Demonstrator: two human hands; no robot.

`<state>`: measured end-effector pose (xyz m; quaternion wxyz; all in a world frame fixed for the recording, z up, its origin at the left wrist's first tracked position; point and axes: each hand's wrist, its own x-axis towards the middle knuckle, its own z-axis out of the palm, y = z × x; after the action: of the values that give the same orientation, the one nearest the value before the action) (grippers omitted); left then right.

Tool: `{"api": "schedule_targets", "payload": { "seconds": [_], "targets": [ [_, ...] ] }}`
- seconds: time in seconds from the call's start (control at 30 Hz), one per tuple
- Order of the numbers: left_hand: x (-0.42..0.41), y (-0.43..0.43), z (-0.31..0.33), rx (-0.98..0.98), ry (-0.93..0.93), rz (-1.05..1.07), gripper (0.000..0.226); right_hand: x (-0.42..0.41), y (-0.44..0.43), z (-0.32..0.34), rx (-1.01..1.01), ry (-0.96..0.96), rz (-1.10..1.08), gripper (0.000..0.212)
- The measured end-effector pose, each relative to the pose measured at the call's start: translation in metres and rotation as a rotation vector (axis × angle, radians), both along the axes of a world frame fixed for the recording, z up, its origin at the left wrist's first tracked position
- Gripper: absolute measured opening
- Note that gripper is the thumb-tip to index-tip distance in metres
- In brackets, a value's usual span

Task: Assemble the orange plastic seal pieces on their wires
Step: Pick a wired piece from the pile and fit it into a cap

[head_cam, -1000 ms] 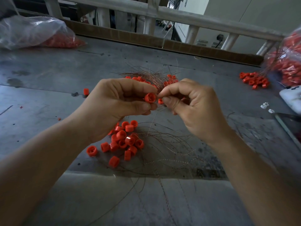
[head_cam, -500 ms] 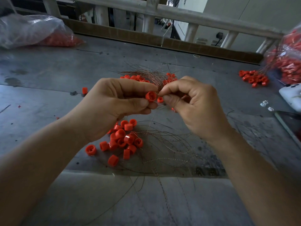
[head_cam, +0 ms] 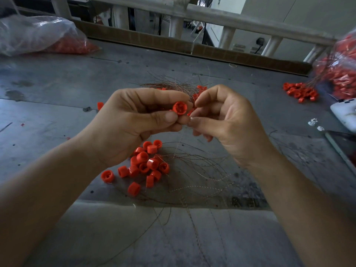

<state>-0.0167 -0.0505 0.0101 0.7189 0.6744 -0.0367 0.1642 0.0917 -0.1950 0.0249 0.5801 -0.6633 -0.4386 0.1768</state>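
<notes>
My left hand pinches an orange seal piece between thumb and forefinger, its hollow side facing me. My right hand sits right beside it, thumb and fingers curled and pinching a thin twisted wire that hangs down from just under the seal. Below my hands a heap of loose orange seal pieces lies on the grey table, with a tangle of loose wires to its right. Behind my hands lies a bundle of wires with orange pieces on them.
A clear bag of orange pieces lies at the far left. Another bag and a small orange pile sit at the far right. A white device and a dark flat panel lie near the right edge. A railing borders the back.
My right hand has loosened from the seal and shifted slightly right, its forefinger lifted. The seal in my left hand has turned its hollow side toward me.
</notes>
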Motion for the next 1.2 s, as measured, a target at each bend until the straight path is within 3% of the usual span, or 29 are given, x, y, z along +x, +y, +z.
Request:
{"api": "schedule_targets", "payload": {
  "seconds": [0.13, 0.23, 0.4, 0.53, 0.63, 0.77, 0.9, 1.0, 1.07, 1.2],
  "targets": [
    [0.002, 0.002, -0.004, 0.068, 0.037, 0.008, 0.046, -0.002, 0.004, -0.006, -0.05, 0.024, 0.052, 0.033],
    [0.003, 0.003, -0.007, 0.07, 0.045, 0.01, 0.047, 0.002, 0.003, -0.005, -0.078, -0.02, 0.046, 0.026],
    [0.005, 0.004, -0.009, 0.064, 0.056, 0.01, 0.046, 0.043, -0.008, -0.004, -0.104, -0.122, -0.332, 0.02],
    [0.004, 0.002, -0.008, 0.043, 0.06, 0.009, 0.046, 0.075, -0.017, -0.017, -0.362, -0.34, -0.559, 0.012],
    [0.003, 0.002, -0.006, 0.013, 0.041, 0.0, 0.037, 0.084, -0.015, -0.031, -0.527, -0.443, -0.59, 0.009],
    [0.002, -0.003, -0.003, -0.184, 0.006, -0.024, 0.026, 0.086, -0.012, -0.037, -0.557, -0.459, -0.603, 0.02],
    [0.002, -0.005, -0.001, -0.204, 0.011, -0.009, 0.026, 0.087, -0.009, -0.042, -0.626, -0.514, -0.558, 0.019],
    [0.002, -0.006, -0.001, -0.193, 0.02, -0.01, 0.026, 0.088, -0.008, -0.042, -0.618, -0.514, -0.566, 0.006],
    [0.002, -0.006, -0.001, -0.177, 0.026, -0.006, 0.026, 0.09, -0.009, -0.041, -0.592, -0.488, -0.577, 0.011],
    [0.002, -0.006, -0.002, -0.122, 0.059, 0.01, 0.029, 0.087, -0.014, -0.028, -0.357, -0.251, -0.568, 0.013]
  ]
}}
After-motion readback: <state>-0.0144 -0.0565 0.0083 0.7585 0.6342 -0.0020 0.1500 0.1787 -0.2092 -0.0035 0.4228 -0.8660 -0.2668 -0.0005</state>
